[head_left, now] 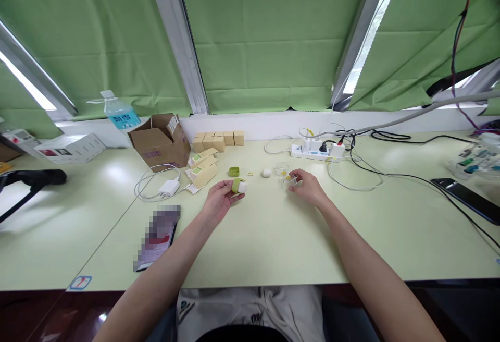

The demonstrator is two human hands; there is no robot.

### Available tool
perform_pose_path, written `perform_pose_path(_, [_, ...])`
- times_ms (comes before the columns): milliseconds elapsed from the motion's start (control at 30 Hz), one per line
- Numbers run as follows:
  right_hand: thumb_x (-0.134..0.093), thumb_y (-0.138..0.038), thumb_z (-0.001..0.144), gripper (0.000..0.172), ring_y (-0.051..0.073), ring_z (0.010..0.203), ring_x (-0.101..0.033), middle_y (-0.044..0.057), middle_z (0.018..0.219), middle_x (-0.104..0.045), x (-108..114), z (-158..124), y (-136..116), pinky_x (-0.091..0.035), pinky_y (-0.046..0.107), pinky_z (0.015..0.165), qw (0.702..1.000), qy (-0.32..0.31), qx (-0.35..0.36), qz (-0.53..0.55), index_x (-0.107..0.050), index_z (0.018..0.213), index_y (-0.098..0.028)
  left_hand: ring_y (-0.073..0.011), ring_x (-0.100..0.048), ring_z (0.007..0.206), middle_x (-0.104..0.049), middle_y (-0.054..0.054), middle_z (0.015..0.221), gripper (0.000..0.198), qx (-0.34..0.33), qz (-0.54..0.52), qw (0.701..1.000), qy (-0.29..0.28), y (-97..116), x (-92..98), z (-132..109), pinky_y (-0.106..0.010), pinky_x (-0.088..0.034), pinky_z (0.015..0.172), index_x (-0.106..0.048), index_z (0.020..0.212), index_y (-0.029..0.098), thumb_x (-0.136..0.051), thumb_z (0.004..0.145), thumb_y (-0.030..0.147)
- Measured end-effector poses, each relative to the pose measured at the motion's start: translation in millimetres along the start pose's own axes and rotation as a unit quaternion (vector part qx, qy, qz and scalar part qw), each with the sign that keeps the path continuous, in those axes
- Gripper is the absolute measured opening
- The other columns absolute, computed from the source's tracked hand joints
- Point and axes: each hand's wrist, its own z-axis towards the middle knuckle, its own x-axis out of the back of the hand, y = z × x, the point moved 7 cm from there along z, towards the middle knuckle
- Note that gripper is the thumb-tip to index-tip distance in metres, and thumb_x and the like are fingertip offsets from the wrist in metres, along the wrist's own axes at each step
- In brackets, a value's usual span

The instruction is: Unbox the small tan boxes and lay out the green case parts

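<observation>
My left hand (221, 199) is closed around a small white case with a green sleeve (239, 186), held just above the pale green table (273, 237). My right hand (308, 185) rests on the table with its fingers pinched on a small clear plastic box with something yellow inside (288, 180). Between and behind the hands lie a green cover piece (234, 171), a tiny yellow ring (250, 173), a small white case (266, 172) and another clear plastic piece (281, 167).
Behind on the left are an open cardboard box (161, 145), several tan small boxes (219, 140), a white charger with cable (169, 187) and a water bottle (119, 113). A power strip (317, 150) with cables sits behind. A phone (466, 198) lies right; another phone (158, 236) lies left.
</observation>
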Motion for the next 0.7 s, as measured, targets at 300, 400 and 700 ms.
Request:
perform_pose_path(300, [-0.069, -0.018, 0.087, 0.041, 0.033, 0.118, -0.063, 0.013, 0.126, -0.070, 24.3, -21.0, -54.1, -0.051, 0.053, 0.103, 0.976, 0.126, 0.167, -0.067, -0.066, 0.128, -0.022, -0.0214, -0.078, 0.082, -0.079, -0.012, 0.094, 0.008, 0.026, -0.005, 1.000, 0.007, -4.1, -7.9, -7.7, -0.038, -0.068, 0.077, -0.066, 0.085, 0.013, -0.067, 0.091, 0.008])
perform_pose_path(400, [-0.066, -0.021, 0.097, 0.037, 0.031, 0.122, -0.063, 0.014, 0.128, -0.070, 7.1, -53.0, -101.2, -0.051, 0.051, 0.104, 0.925, 0.139, 0.346, -0.071, -0.064, 0.133, -0.022, -0.0241, -0.079, 0.084, -0.078, -0.014, 0.093, 0.009, 0.042, -0.002, 0.999, -0.012, -9.4, -15.2, -13.5, -0.039, -0.067, 0.077, -0.064, 0.081, 0.014, -0.070, 0.088, 0.011])
perform_pose_path(700, [-0.056, -0.016, 0.104, 0.033, 0.025, 0.111, -0.070, 0.009, 0.120, -0.077, -35.3, -93.4, -152.0, -0.056, 0.042, 0.092, 0.862, 0.097, 0.482, -0.119, -0.070, 0.132, -0.027, -0.0183, -0.064, 0.050, -0.066, -0.005, 0.061, 0.016, 0.040, 0.054, 0.992, -0.110, -25.4, -34.1, -22.7, -0.026, -0.045, 0.043, -0.061, 0.073, 0.017, -0.074, 0.075, 0.026])
